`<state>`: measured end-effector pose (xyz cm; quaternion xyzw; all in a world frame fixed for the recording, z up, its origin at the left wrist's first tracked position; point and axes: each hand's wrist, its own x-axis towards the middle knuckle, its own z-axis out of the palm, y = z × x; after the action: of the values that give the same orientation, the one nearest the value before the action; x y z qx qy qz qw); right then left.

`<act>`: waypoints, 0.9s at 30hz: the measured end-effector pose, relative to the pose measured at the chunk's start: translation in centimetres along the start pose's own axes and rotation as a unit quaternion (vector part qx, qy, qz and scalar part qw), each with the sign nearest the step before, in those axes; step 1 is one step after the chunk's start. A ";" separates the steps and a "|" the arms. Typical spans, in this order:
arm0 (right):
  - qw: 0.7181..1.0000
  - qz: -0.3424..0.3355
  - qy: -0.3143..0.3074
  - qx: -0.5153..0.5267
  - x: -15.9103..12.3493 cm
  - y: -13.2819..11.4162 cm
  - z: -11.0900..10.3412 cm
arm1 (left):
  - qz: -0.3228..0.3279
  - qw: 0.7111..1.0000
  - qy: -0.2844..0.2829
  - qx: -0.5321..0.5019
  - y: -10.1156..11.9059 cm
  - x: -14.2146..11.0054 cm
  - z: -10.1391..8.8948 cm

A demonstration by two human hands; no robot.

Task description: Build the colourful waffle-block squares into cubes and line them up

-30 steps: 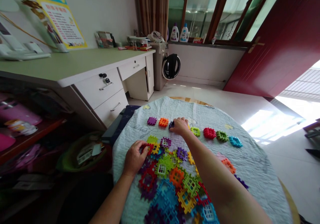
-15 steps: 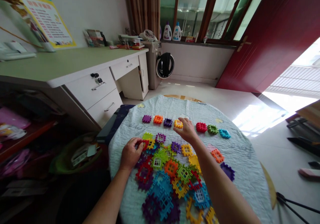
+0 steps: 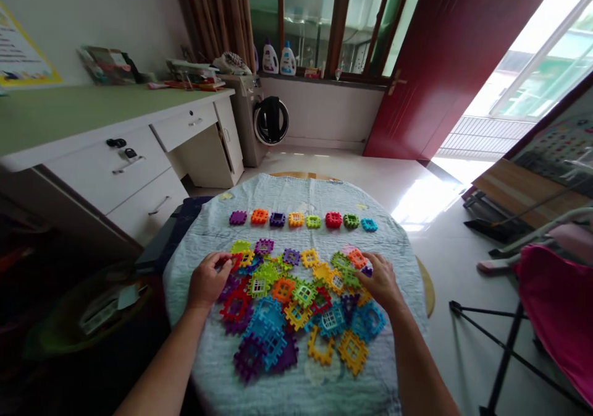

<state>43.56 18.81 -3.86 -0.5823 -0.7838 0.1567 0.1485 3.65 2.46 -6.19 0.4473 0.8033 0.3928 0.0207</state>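
On the left of the cloth, my left hand [image 3: 208, 281] pinches a red interlocking plastic block [image 3: 236, 261] at the edge of a mixed pile. My right hand [image 3: 380, 280] reaches the pile's right side, thumb and fingers apart, beside an orange block [image 3: 357, 258] and over a partly covered purple block [image 3: 367, 271]. Between the hands lie several notched square blocks, among them an orange window block [image 3: 283, 290], a blue block [image 3: 332, 321] and a yellow block [image 3: 353, 352]. Farther back runs a spaced row, from a purple block [image 3: 238, 217] to a light-blue block [image 3: 369, 225].
A pale cloth [image 3: 296, 190] covers the round table. The white desk [image 3: 125, 162] stands at left, beyond it a washing machine [image 3: 252, 116] with its door ajar. At right are a pink folding chair [image 3: 558, 305] and a red door [image 3: 454, 63].
My right hand has moved from the back row down to the pile's right side, leaving yellow and light-green blocks in the row. My left hand keeps the red block. The view has turned right.
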 end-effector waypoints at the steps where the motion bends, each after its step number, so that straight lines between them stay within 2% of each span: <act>1: 0.999 0.022 -0.010 -0.021 -0.3 1.1 -0.4 | 0.000 1.000 -0.001 0.003 -0.1 0.0 0.0; 3: 0.998 0.042 -0.039 -0.040 -0.9 2.9 -0.9 | 0.000 1.000 -0.001 0.009 -0.2 0.0 0.0; 6: 0.998 0.023 -0.063 -0.019 -1.5 4.9 -0.8 | 0.002 1.000 0.000 0.016 -0.4 0.0 0.1; 11: 0.998 0.006 -0.045 0.033 -1.4 6.2 -0.5 | 0.003 1.000 0.012 0.024 -0.7 0.1 0.3; 17: 0.997 -0.005 0.022 0.078 -1.7 5.7 -0.3 | 0.000 1.000 0.016 0.025 -0.4 0.2 0.3; 21: 0.989 0.010 0.038 0.140 -1.7 5.3 -0.4 | 0.000 1.000 0.016 0.023 -0.5 0.2 0.3; 25: 0.985 0.001 0.142 0.099 -1.2 5.5 -0.5 | 0.001 1.000 0.019 0.023 -0.6 0.2 0.3; 27: 0.984 -0.019 0.160 0.071 -1.2 5.8 -0.4 | 0.001 1.000 0.020 0.023 -0.6 0.2 0.3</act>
<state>49.09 19.29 -6.04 -0.5727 -0.7478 0.1137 0.3161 3.25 2.66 -6.70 0.4403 0.8120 0.3830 -0.0060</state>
